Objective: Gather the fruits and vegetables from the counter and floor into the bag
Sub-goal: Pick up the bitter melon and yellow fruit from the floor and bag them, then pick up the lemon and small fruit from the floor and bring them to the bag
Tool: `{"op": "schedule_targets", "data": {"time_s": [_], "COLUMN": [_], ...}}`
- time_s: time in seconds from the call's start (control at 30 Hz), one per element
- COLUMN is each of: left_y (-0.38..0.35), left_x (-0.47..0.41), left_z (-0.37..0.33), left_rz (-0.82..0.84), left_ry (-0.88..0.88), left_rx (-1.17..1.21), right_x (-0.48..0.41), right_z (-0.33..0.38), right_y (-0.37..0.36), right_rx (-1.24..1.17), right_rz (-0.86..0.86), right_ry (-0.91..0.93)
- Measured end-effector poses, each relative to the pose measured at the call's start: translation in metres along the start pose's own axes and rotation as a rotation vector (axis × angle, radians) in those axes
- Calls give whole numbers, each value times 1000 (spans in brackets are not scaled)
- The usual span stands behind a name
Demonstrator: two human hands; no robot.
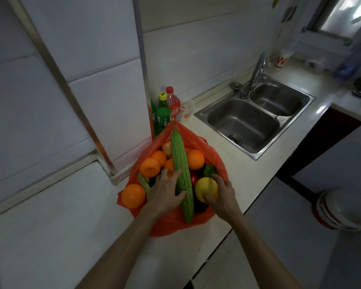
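Both forearms enter from the bottom edge. The left hand (165, 193) lies flat on the produce, fingers straight and spread. Its index finger and thumb tip rest on the left flank of the long bumpy green gourd (182, 176), not wrapped round it.

The right hand (224, 195) grips the round yellow fruit (206, 189), thumb on the near side, fingers curled over the far right side. That fruit sits just right of the gourd, on top of a dark glossy item (199, 206). This is possibly an eggplant, but too dark to tell.

All of it sits in the thin red-orange plastic bag (171, 223), mouth open, on the pale counter (50, 226) near its front edge. The gourd runs lengthwise over the pile, near end overhanging the bag's near rim.

A smooth orange fruit (133, 196) is at the left rim, just left of the left hand. A second orange (150, 166) lies deeper in, left of the gourd, and a third orange (195, 159) lies right of it.

Behind the bag, by the wall, are a green bottle with yellow cap (163, 113), a red-capped bottle (173, 103) and a white cup (187, 111). Further right are a double stainless sink (242, 122) and a chrome faucet (256, 74).
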State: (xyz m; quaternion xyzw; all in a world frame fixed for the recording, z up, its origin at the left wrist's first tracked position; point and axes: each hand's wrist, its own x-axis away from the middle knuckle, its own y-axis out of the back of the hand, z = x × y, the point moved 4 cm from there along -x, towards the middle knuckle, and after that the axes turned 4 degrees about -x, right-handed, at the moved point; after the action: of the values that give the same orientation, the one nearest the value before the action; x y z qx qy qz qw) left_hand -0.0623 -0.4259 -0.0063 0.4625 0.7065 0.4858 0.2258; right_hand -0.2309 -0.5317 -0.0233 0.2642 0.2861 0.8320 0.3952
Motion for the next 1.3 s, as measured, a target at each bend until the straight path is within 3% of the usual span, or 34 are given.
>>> {"op": "schedule_targets", "data": {"time_s": [0.23,0.43,0.6,0.83,1.3], "left_y": [35,80,115,118,25], "left_x": [18,57,128,298,616], "left_z": [23,67,110,139,25], "left_rz": [-70,-168,-278,-465,-724], "left_ry": [-57,79,366,857,1630], "left_rx": [-16,-76,-146,-140,-62], "right_x": [6,-8,-14,57,348], "right_z": [33,119,197,265,282], "right_y": [17,12,-35,-133,-246], "right_rx": [114,170,167,137,147], "right_rz": [-44,8,192,623,1290], "right_ry": [116,385,674,1003,1543]}}
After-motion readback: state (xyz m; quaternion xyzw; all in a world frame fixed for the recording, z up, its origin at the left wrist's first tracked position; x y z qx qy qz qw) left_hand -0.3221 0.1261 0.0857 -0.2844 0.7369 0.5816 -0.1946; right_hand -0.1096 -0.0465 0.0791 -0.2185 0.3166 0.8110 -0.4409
